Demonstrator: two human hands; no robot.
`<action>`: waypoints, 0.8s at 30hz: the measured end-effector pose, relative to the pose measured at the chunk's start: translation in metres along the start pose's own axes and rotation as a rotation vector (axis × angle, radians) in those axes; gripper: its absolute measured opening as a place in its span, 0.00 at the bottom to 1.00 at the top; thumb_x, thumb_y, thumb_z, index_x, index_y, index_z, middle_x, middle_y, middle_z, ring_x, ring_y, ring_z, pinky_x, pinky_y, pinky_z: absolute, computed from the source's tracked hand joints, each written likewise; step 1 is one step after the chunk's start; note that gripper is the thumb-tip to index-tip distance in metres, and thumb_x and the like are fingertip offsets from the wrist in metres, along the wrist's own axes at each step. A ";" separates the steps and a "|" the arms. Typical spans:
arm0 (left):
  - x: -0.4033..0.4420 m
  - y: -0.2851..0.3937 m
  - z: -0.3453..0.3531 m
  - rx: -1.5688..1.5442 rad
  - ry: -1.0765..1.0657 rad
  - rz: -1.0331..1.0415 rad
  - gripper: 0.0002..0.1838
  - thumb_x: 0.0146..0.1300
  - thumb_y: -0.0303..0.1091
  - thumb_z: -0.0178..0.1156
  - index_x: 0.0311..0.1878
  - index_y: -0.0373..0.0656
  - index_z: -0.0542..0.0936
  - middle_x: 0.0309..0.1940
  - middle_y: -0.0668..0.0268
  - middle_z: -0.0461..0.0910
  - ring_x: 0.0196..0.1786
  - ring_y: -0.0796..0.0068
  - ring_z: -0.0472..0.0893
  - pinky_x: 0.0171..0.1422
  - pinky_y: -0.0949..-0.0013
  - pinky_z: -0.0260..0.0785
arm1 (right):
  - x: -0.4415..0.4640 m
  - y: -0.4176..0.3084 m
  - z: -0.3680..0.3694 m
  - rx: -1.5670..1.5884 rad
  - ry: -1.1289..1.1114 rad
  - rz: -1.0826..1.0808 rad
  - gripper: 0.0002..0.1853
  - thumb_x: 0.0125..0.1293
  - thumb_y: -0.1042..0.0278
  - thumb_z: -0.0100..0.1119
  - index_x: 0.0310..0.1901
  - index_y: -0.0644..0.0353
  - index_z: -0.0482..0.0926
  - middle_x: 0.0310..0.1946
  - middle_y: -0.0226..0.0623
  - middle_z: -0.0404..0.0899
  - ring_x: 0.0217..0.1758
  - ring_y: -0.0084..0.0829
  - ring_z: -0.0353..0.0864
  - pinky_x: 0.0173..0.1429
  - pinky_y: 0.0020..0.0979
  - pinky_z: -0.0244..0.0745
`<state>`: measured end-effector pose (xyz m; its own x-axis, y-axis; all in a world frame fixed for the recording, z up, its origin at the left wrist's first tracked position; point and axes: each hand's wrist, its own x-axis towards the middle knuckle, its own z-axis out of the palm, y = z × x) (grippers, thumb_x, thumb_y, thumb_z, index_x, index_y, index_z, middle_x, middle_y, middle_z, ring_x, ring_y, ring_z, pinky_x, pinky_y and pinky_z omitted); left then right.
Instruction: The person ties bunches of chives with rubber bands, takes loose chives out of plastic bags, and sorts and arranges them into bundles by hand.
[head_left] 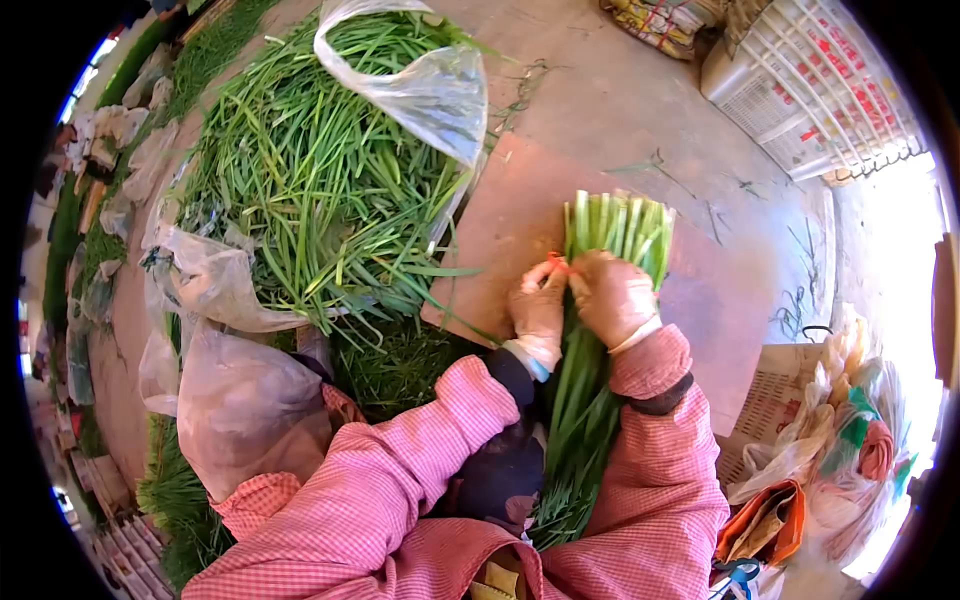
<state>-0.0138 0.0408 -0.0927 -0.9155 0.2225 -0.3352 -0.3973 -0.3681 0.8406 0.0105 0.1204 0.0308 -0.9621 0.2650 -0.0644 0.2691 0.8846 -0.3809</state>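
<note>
A bunch of green stalks (580, 400) stretches from the person's lap toward 1 o'clock, cut ends over a brown board (500, 220). The left hand (537, 312) pinches a red tie (557, 261) at its 9 o'clock edge; the right hand (615, 297), against the stalks, pinches it too. The bunch looks light, limp-leaved and easily bruised, best gripped around its firmer stalks. Beyond, 1 loose green heap (310, 170) lies at 11 o'clock.

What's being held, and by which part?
The left grip pinches a thin red tie beside a long bundle of green stalks; the right grip is curled over that bundle, near its pale ends. Whether it also holds the tie is hidden.
</note>
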 end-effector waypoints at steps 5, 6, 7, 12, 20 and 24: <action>-0.012 0.013 0.014 -0.056 0.086 -0.004 0.04 0.57 0.28 0.59 0.35 0.40 0.78 0.21 0.75 0.73 0.22 0.89 0.68 0.26 0.83 0.59 | -0.007 0.014 -0.009 0.144 0.038 0.000 0.04 0.52 0.68 0.56 0.28 0.59 0.76 0.26 0.43 0.75 0.32 0.45 0.76 0.37 0.40 0.70; -0.011 0.013 0.014 -0.009 0.085 0.036 0.04 0.57 0.26 0.59 0.35 0.39 0.79 0.22 0.75 0.74 0.23 0.89 0.69 0.27 0.84 0.60 | -0.006 0.013 -0.009 0.150 0.045 -0.022 0.05 0.52 0.68 0.56 0.28 0.59 0.76 0.26 0.43 0.75 0.32 0.45 0.76 0.37 0.40 0.70; -0.012 0.014 0.013 -0.007 0.094 0.036 0.04 0.57 0.26 0.59 0.35 0.39 0.79 0.22 0.75 0.74 0.23 0.89 0.69 0.27 0.84 0.60 | -0.006 0.012 -0.008 0.158 0.053 -0.045 0.05 0.52 0.68 0.56 0.29 0.59 0.77 0.26 0.42 0.75 0.32 0.45 0.76 0.37 0.40 0.70; -0.015 0.017 0.012 0.235 0.032 0.277 0.03 0.56 0.21 0.57 0.34 0.33 0.79 0.30 0.69 0.77 0.35 0.83 0.74 0.40 0.80 0.66 | -0.008 0.009 -0.008 0.160 0.061 -0.058 0.04 0.54 0.69 0.55 0.29 0.60 0.76 0.27 0.43 0.74 0.32 0.46 0.75 0.35 0.39 0.69; -0.024 0.038 0.010 0.590 -0.066 0.638 0.07 0.55 0.22 0.57 0.38 0.35 0.78 0.35 0.67 0.78 0.37 0.78 0.76 0.44 0.76 0.68 | -0.012 0.002 0.005 0.114 0.170 -0.018 0.03 0.54 0.71 0.55 0.29 0.60 0.75 0.28 0.42 0.75 0.31 0.45 0.76 0.35 0.38 0.70; -0.031 0.056 0.007 -0.075 -0.206 -0.140 0.12 0.62 0.33 0.54 0.44 0.34 0.77 0.44 0.67 0.76 0.48 0.79 0.72 0.55 0.76 0.63 | -0.013 -0.002 0.005 0.021 0.173 0.000 0.03 0.56 0.71 0.53 0.31 0.59 0.76 0.29 0.41 0.76 0.33 0.43 0.77 0.36 0.36 0.71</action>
<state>-0.0075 0.0200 -0.0326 -0.8217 0.4528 -0.3461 -0.5302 -0.3844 0.7557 0.0224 0.1129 0.0274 -0.9398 0.3284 0.0944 0.2663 0.8769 -0.4002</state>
